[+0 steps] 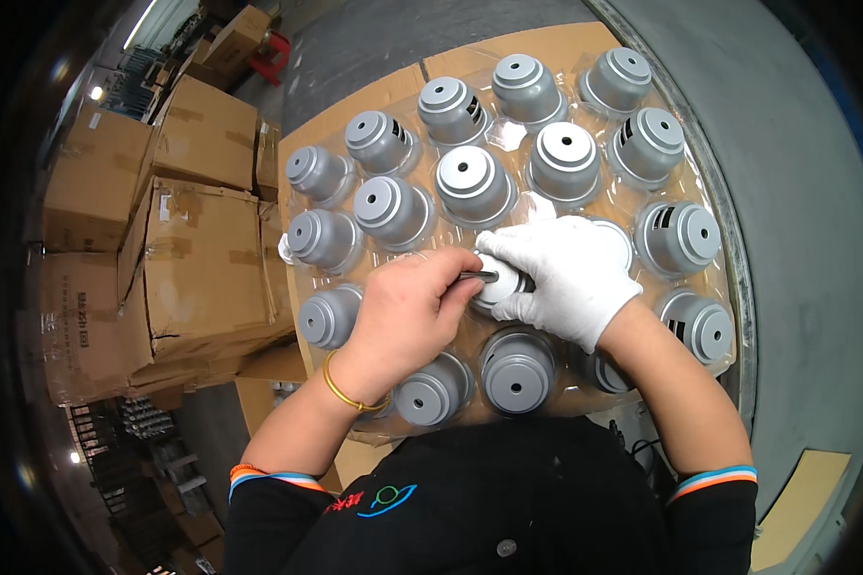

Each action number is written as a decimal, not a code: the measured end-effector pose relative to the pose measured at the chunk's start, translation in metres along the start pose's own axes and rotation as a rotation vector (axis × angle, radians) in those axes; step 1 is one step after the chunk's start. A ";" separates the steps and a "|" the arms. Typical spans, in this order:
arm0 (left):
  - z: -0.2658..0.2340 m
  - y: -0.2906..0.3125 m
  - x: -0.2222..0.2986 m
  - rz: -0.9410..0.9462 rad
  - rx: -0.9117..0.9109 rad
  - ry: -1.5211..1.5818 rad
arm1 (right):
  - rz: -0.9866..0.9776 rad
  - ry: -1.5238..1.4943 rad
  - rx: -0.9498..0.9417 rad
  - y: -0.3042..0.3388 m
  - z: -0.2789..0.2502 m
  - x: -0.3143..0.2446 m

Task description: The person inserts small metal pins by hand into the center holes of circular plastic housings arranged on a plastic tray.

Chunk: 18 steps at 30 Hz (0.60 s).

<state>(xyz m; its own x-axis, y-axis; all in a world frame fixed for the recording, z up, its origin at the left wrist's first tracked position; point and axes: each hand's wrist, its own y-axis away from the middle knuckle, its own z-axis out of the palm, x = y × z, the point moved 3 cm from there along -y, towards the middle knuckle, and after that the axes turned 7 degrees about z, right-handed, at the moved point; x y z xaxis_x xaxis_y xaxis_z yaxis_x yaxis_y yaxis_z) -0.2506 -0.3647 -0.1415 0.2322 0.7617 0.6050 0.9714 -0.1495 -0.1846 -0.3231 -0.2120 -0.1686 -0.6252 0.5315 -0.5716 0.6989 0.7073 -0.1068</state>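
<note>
My bare left hand (pixel 405 305), a gold bangle on its wrist, pinches a thin dark metal piece (pixel 478 276) between thumb and forefinger. The piece's tip is at the top of a silver-grey stepped, cup-shaped housing (pixel 500 289); whether it enters the centre hole I cannot tell. In a white glove, my right hand (pixel 573 276) grips that same housing from the right, fingers on its far side and thumb on the near side, hiding much of it. Around both hands stand several like housings, such as one just nearer me (pixel 518 372), each with a small dark hole on top.
The housings sit in a clear plastic tray (pixel 537 206) over brown cardboard (pixel 355 103). Stacked cardboard boxes (pixel 201 259) rise on the left. A red stool (pixel 270 57) stands at the far left. Along the right runs a grey surface (pixel 805 287) with a tan sheet (pixel 804 503) on it.
</note>
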 end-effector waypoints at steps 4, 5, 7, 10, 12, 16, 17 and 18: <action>0.004 -0.008 0.016 0.263 -0.023 -0.343 | -0.047 -0.035 0.140 0.000 0.004 0.004; 0.005 -0.010 0.022 0.311 -0.043 -0.452 | -0.044 -0.038 0.143 0.000 0.005 0.005; 0.006 -0.015 0.026 0.338 -0.052 -0.498 | -0.028 -0.050 0.119 -0.001 0.006 0.007; 0.007 -0.018 0.028 0.355 -0.069 -0.552 | 0.009 -0.025 0.026 -0.003 0.004 0.006; 0.007 -0.019 0.029 0.345 -0.081 -0.561 | 0.015 -0.035 0.000 -0.004 0.001 0.005; 0.007 -0.024 0.031 0.353 -0.117 -0.533 | 0.004 -0.075 -0.053 -0.004 0.004 0.008; 0.007 -0.025 0.031 0.380 -0.124 -0.519 | 0.007 -0.076 -0.052 -0.003 0.004 0.008; 0.006 -0.027 0.029 0.381 -0.126 -0.518 | 0.014 -0.069 -0.043 -0.003 0.004 0.008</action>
<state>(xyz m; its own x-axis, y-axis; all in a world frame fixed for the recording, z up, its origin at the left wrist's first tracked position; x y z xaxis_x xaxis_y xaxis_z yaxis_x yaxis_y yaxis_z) -0.2700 -0.3349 -0.1236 0.5378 0.8411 0.0576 0.8315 -0.5179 -0.2008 -0.3286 -0.2113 -0.1762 -0.5888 0.5090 -0.6279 0.6907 0.7203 -0.0638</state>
